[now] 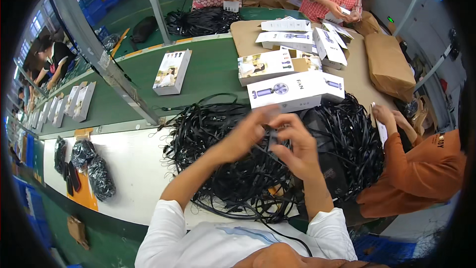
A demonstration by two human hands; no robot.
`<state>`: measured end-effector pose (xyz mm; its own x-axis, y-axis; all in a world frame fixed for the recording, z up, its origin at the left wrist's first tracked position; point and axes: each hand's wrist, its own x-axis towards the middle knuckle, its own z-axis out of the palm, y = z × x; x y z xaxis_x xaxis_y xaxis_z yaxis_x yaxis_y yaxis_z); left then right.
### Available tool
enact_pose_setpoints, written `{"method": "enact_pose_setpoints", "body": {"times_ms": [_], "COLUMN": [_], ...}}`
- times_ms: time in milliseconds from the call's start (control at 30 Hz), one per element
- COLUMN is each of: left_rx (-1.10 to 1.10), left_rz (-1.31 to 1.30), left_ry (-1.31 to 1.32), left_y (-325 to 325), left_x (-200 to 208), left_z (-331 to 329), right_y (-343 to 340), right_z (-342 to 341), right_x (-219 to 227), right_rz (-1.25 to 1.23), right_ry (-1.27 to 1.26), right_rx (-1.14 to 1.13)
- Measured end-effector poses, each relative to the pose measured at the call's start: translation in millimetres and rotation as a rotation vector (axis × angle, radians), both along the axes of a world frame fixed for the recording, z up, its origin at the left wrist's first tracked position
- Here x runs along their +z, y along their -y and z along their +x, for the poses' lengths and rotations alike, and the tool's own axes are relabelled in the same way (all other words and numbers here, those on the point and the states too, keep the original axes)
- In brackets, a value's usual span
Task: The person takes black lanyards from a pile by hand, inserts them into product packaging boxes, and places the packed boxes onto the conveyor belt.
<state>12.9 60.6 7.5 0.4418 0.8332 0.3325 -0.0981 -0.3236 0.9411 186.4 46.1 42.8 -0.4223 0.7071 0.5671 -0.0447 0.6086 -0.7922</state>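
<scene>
Above a big tangled pile of black lanyards point(233, 178), my two hands meet in the middle of the view. My left hand point(248, 134) is closed, its fingertips pinching a black lanyard point(272, 138). On the other side, my right hand point(297, 149) has its fingers curled with thumb and fingertips round the same strap. Just past my fingers lies a white fan box point(287, 92), at the far edge of the pile. The exact part of the lanyard in my fingertips is partly hidden.
Several more boxes point(265, 65) are heaped on cardboard at the back right. One box point(172, 72) lies on the green conveyor point(134, 74). Plastic-wrapped black bundles point(100, 177) sit at left. A co-worker in an orange top point(421, 173) works at right; two others stand across.
</scene>
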Motion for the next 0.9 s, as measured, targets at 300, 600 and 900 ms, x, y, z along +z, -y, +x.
{"method": "enact_pose_setpoints", "body": {"times_ms": [300,600,900], "left_rx": [-0.354,-0.244,0.306], "left_rz": [-0.328,0.425,0.471], "left_ry": [0.29,-0.427,-0.726], "left_y": [56,70,47], "left_x": [23,59,64], "left_z": [-10,32,-2], "right_y": [19,21,39], "right_z": [101,1,23], "right_x": [56,6,-61], "right_rz": [-0.308,-0.193,-0.718], "right_ry": [-1.142,0.185,-0.003], "right_rx": [0.506,0.649,0.336]}}
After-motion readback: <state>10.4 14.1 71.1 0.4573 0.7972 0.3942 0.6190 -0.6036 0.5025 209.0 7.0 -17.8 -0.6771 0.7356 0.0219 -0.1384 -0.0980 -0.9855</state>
